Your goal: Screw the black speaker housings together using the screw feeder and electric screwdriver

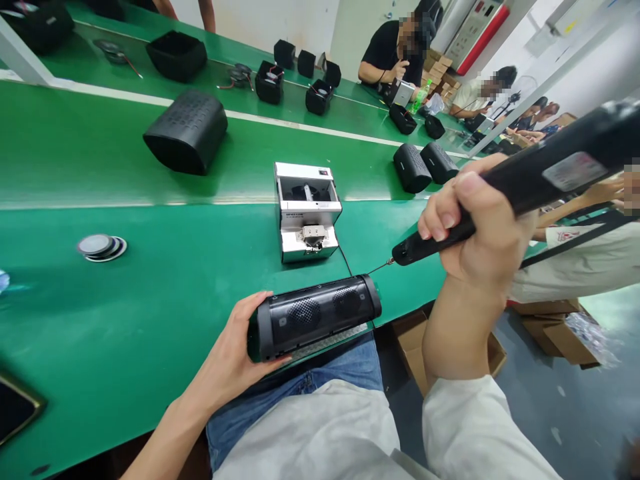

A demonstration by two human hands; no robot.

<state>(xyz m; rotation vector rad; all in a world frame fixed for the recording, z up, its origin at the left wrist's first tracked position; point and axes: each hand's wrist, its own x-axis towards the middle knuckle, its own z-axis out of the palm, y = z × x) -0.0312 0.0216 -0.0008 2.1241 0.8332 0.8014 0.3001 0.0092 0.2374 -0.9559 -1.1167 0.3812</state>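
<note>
A long black speaker body (320, 315) lies along the near edge of the green table (125, 320), grilles facing up. My left hand (237, 353) grips its left end, thumb on top. My right hand (475, 227) is wrapped round a black electric screwdriver (520, 180), held slantwise with its thin bit (381, 267) in the air just above the speaker's right end. A silver screw feeder box (306, 212) stands right behind the speaker.
Black speaker shells (187, 131) and open housings (269, 81) lie on the belt beyond. A round metal disc (100, 247) sits at left. Other people work at the far right. Cardboard boxes (415, 347) stand on the floor under the table edge.
</note>
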